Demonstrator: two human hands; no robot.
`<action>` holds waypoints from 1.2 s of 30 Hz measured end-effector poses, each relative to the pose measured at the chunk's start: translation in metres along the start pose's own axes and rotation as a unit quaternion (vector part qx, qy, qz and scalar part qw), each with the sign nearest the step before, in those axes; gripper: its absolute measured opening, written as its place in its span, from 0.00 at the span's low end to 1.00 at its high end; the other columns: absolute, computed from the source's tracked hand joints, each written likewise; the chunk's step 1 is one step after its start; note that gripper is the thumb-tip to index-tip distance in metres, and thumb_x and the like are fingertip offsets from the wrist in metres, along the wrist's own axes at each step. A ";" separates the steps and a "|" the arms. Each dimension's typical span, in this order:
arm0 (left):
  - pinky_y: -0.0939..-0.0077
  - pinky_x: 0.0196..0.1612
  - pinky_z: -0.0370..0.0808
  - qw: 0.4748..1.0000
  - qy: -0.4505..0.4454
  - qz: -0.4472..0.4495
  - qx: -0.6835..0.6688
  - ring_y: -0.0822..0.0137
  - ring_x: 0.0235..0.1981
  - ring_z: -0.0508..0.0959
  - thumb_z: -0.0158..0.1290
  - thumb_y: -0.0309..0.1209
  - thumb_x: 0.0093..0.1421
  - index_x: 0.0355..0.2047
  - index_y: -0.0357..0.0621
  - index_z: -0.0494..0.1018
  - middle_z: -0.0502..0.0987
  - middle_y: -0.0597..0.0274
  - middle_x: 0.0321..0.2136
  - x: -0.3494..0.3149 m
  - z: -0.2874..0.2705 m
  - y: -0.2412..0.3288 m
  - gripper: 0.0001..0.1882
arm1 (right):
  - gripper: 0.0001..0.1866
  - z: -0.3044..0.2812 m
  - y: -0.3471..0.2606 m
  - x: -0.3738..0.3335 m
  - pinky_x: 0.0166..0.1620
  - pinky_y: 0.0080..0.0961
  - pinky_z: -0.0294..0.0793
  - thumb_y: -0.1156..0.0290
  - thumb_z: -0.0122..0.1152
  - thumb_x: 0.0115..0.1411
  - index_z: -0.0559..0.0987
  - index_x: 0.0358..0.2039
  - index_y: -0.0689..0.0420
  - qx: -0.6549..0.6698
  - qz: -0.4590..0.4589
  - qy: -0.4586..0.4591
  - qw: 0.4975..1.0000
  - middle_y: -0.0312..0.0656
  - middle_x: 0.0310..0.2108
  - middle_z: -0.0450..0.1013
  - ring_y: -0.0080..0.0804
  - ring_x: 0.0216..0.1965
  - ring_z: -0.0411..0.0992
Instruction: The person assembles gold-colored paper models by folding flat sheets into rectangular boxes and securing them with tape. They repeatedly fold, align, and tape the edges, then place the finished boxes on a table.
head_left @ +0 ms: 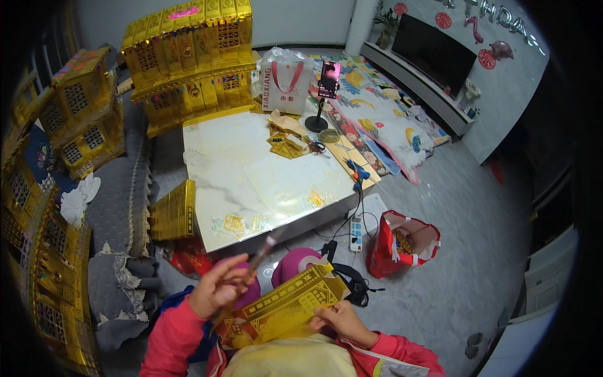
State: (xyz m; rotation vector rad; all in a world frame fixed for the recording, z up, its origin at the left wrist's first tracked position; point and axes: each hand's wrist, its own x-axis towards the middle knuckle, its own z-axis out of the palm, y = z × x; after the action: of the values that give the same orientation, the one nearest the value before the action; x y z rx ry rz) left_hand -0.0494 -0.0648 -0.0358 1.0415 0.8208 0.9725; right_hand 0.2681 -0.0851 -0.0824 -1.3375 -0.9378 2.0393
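Observation:
A folded gold cardboard piece (284, 306) with printed patterns and a red end lies across my lap. My right hand (344, 322) pinches its right end between thumb and fingers. Raised above its left end is my left hand (221, 286), which holds a slim brownish stick (262, 250) with a pale tip. Motion smears the stick, so its exact kind is unclear. In front of me stands a white table (220, 147) with small gold cutouts (234, 225) along its near edge. A blue glue gun (357, 174) rests at the table's right edge.
Large gold paper houses (188, 56) stand at the back left and along the left side. On the table are scissors (318, 147), gold scraps (286, 146) and a phone on a stand (329, 81). Cables run to a power strip (356, 234) beside a red bag (383, 251).

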 end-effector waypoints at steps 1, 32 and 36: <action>0.69 0.56 0.70 1.000 0.006 0.015 -0.026 0.63 0.54 0.74 0.59 0.50 0.57 0.68 0.39 0.51 0.69 0.46 0.57 0.003 -0.005 0.002 0.48 | 0.15 -0.001 0.010 -0.002 0.36 0.15 0.77 0.67 0.55 0.67 0.78 0.41 0.69 0.035 0.027 0.025 0.999 0.46 0.28 0.79 0.27 0.28 0.78; 0.56 0.61 0.68 0.960 -0.119 -0.073 -0.241 0.53 0.63 0.66 0.57 0.63 0.54 0.68 0.37 0.50 0.60 0.45 0.64 0.036 0.027 -0.024 0.55 | 0.18 0.057 -0.142 0.067 0.41 0.32 0.69 0.78 0.67 0.51 0.75 0.44 0.59 -0.421 -0.593 0.193 0.659 0.44 0.38 0.73 0.42 0.38 0.68; 0.62 0.60 0.69 0.982 -0.104 -0.031 -0.154 0.58 0.63 0.66 0.54 0.65 0.55 0.67 0.34 0.51 0.60 0.49 0.64 0.036 0.028 -0.020 0.55 | 0.21 0.060 -0.140 0.067 0.40 0.31 0.70 0.80 0.67 0.51 0.74 0.47 0.60 -0.408 -0.611 0.195 0.650 0.45 0.40 0.74 0.41 0.38 0.69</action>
State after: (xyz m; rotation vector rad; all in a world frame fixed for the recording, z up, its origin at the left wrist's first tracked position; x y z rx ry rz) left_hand -0.0063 -0.0438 -0.0494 0.8275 0.5079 0.8877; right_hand 0.1948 0.0359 0.0057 -0.8791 -1.8975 0.2233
